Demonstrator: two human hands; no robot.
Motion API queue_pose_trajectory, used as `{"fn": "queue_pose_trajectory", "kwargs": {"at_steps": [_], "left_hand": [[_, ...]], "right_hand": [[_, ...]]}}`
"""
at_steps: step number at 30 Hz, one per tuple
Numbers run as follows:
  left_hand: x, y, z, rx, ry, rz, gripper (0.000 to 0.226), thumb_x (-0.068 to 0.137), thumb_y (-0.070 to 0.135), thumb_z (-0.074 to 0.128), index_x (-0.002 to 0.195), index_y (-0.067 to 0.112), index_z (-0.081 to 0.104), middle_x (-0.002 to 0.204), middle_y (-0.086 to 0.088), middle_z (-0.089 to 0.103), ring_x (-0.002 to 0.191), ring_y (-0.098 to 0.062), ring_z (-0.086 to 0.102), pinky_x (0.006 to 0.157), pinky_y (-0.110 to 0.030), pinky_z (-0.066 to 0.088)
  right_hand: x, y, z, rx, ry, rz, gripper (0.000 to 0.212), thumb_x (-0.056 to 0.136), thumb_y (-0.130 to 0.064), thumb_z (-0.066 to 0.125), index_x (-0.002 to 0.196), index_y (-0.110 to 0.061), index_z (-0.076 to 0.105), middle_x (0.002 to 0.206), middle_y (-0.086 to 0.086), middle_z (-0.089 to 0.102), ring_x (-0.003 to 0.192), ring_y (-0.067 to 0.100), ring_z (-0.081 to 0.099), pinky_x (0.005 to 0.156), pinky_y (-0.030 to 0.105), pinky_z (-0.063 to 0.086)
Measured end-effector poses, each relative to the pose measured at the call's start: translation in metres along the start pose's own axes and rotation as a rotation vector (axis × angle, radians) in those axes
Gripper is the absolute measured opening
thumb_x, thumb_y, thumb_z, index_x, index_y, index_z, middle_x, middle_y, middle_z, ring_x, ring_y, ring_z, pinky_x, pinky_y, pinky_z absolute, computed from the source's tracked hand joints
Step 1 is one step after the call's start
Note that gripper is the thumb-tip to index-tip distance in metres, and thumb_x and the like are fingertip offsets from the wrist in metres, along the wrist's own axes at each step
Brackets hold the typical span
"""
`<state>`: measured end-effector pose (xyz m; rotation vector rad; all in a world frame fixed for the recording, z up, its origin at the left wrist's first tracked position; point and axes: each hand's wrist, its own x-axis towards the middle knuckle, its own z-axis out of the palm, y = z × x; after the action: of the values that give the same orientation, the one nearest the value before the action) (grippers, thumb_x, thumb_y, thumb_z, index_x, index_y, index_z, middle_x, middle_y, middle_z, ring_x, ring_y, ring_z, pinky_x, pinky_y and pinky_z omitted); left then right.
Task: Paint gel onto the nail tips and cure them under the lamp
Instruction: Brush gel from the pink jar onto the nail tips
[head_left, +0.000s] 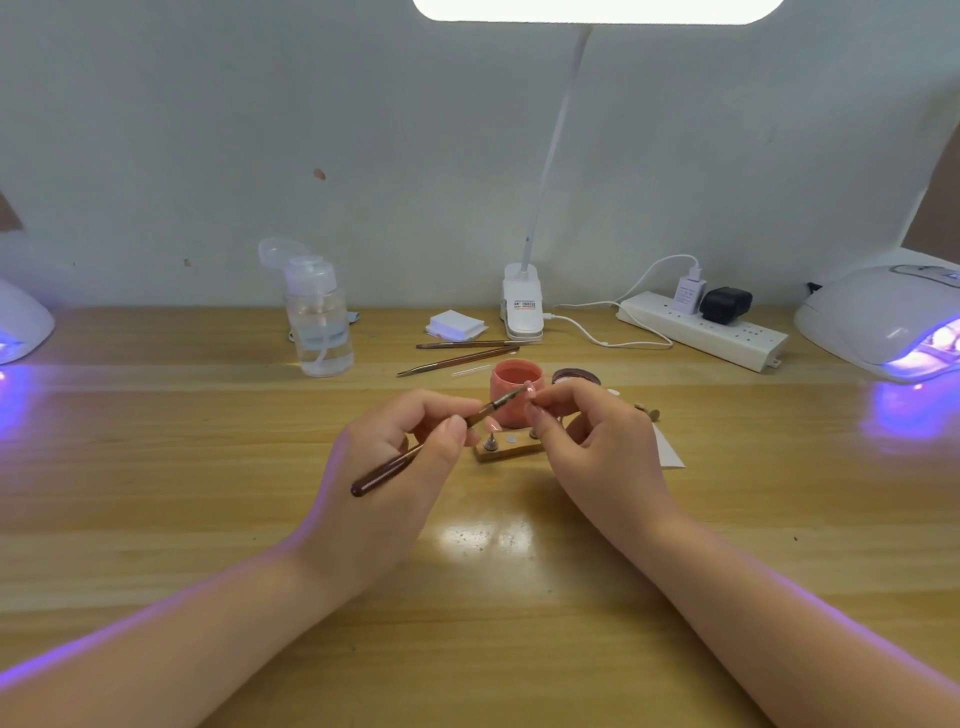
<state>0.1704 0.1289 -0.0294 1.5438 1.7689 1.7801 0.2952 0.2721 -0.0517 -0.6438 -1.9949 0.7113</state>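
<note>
The nail tip (531, 391) is pinched between the thumb and fingertips of the right hand (597, 441), held up just in front of the open pink gel pot (515, 391) and above the small wooden stand (511, 451) with its metal pegs. The left hand (395, 467) grips the brush (436, 441) like a pen; its dark handle runs back and down to the left over that hand, while the bristle end points up and to the right, meeting the tip or just short of it — too small to tell which. So the brush's long axis aims straight at the nail tip, and the next stroke would likely be a short pull along it, with the right hand keeping it steady. One lit curing lamp (883, 322) sits well off to the right on the table (208, 519), nearer the hand that holds the tip; another glowing lamp (21, 322) sits far left. Spare brushes (457, 356), a clear pump bottle (319, 317) and a power strip (701, 330) lie behind.
</note>
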Motion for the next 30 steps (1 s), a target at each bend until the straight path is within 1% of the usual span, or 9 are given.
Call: {"fn": "queue_pose_trajectory", "kwargs": {"at_steps": [3,7,9,11,13,17,22,26,30], "left_hand": [[-0.0012,-0.0013,-0.0025,-0.100,0.009,-0.011,0.017,0.080,0.028,0.056,0.085,0.023,0.071,0.075,0.001,0.071,0.074,-0.022,0.062,0.067,-0.029,0.048],[0.0005,-0.0022,-0.0013,-0.103,0.042,-0.034,0.020,0.086,0.023,0.053,0.094,0.025,0.071,0.082,0.005,0.072,0.078,-0.017,0.063,0.067,-0.019,0.048],[0.0008,-0.0021,-0.0006,-0.082,0.017,-0.034,0.020,0.086,0.024,0.053,0.095,0.026,0.071,0.084,0.006,0.073,0.080,-0.013,0.066,0.068,-0.017,0.049],[0.0000,-0.0026,-0.0014,-0.084,-0.008,-0.028,0.018,0.083,0.028,0.057,0.091,0.027,0.073,0.081,0.003,0.073,0.079,-0.019,0.065,0.068,-0.024,0.049],[-0.0009,-0.0024,-0.0032,-0.105,-0.004,-0.010,0.023,0.078,0.036,0.055,0.088,0.027,0.073,0.077,0.001,0.072,0.076,-0.021,0.064,0.067,-0.021,0.049],[0.0017,-0.0038,-0.0039,-0.150,0.034,0.000,0.019,0.083,0.022,0.056,0.086,0.024,0.074,0.075,-0.001,0.072,0.076,-0.008,0.067,0.069,-0.012,0.047],[0.0047,-0.0067,-0.0055,-0.093,0.079,-0.038,0.022,0.087,0.023,0.052,0.095,0.024,0.073,0.081,0.004,0.074,0.076,0.000,0.063,0.068,-0.012,0.047],[0.0011,-0.0045,-0.0033,-0.056,0.052,-0.006,0.020,0.087,0.025,0.055,0.098,0.032,0.071,0.087,0.008,0.073,0.084,-0.006,0.066,0.071,-0.012,0.047],[-0.0023,-0.0023,-0.0041,0.023,-0.023,0.058,0.021,0.082,0.035,0.053,0.090,0.034,0.073,0.081,0.009,0.072,0.078,-0.007,0.063,0.068,-0.015,0.045]], "right_hand": [[-0.0001,-0.0005,-0.0006,0.037,-0.014,0.010,0.012,0.087,-0.018,0.068,0.089,-0.029,0.067,0.071,-0.029,0.064,0.051,0.008,0.045,0.051,0.017,0.037],[-0.0001,-0.0002,-0.0007,0.047,-0.008,0.021,0.007,0.087,-0.018,0.069,0.089,-0.025,0.069,0.071,-0.016,0.066,0.051,0.008,0.045,0.054,0.025,0.040],[-0.0005,-0.0008,-0.0009,0.047,-0.015,0.017,0.008,0.087,-0.019,0.069,0.090,-0.026,0.070,0.071,-0.019,0.066,0.051,0.012,0.046,0.053,0.025,0.040],[-0.0006,-0.0016,-0.0011,0.054,-0.020,0.018,0.010,0.087,-0.018,0.069,0.090,-0.028,0.068,0.072,-0.026,0.065,0.052,0.015,0.046,0.052,0.024,0.039],[-0.0005,-0.0017,-0.0013,0.060,-0.016,0.022,0.012,0.087,-0.018,0.068,0.090,-0.029,0.068,0.072,-0.029,0.065,0.050,0.013,0.044,0.051,0.023,0.038],[-0.0005,-0.0019,-0.0013,0.073,-0.025,0.019,0.011,0.088,-0.017,0.068,0.092,-0.027,0.068,0.071,-0.033,0.062,0.050,0.007,0.042,0.050,0.014,0.035],[-0.0002,-0.0021,-0.0025,0.112,-0.038,0.024,0.013,0.087,-0.015,0.069,0.095,-0.025,0.070,0.072,-0.022,0.064,0.053,0.006,0.046,0.052,0.020,0.040],[-0.0005,-0.0019,-0.0020,0.125,-0.019,0.028,0.013,0.086,-0.015,0.069,0.092,-0.027,0.069,0.071,-0.024,0.064,0.052,0.006,0.045,0.052,0.022,0.040],[0.0001,-0.0021,-0.0022,0.097,-0.014,0.005,0.013,0.087,-0.016,0.068,0.090,-0.029,0.068,0.071,-0.028,0.064,0.050,0.007,0.044,0.050,0.021,0.039]]}}
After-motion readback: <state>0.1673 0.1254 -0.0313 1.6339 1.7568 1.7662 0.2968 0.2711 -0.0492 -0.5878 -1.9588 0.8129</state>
